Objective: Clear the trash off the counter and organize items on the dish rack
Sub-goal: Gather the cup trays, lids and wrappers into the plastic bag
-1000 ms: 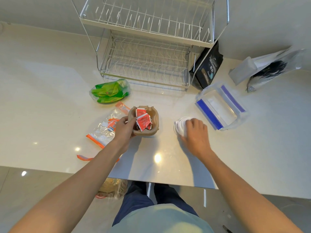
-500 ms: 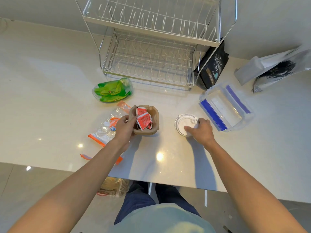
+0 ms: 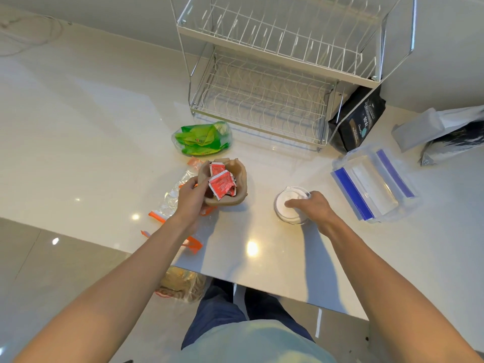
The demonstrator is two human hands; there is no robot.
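Note:
My left hand [image 3: 190, 196] grips the left rim of a crumpled brown paper cup [image 3: 237, 191] that holds red sauce packets [image 3: 222, 182]. To the right, my right hand [image 3: 313, 208] holds the near edge of a round white plastic lid [image 3: 286, 206] that lies on the counter. A white two-tier wire dish rack [image 3: 264, 100] stands at the back with both tiers bare. A clear bag with orange strips [image 3: 172, 203] lies under my left wrist. A green packet bag [image 3: 203, 138] sits in front of the rack.
A clear food box with blue clips [image 3: 374, 183] lies right of the lid. A black pouch [image 3: 358, 121] leans on the rack's right leg. Grey and silver bags [image 3: 442, 132] lie far right. A brown bag [image 3: 180, 285] sits on the floor below the counter edge [image 3: 262, 289].
My right hand slid back off the top of the white lid to its near edge, uncovering it. My left hand stayed on the paper cup. The camera tilted slightly.

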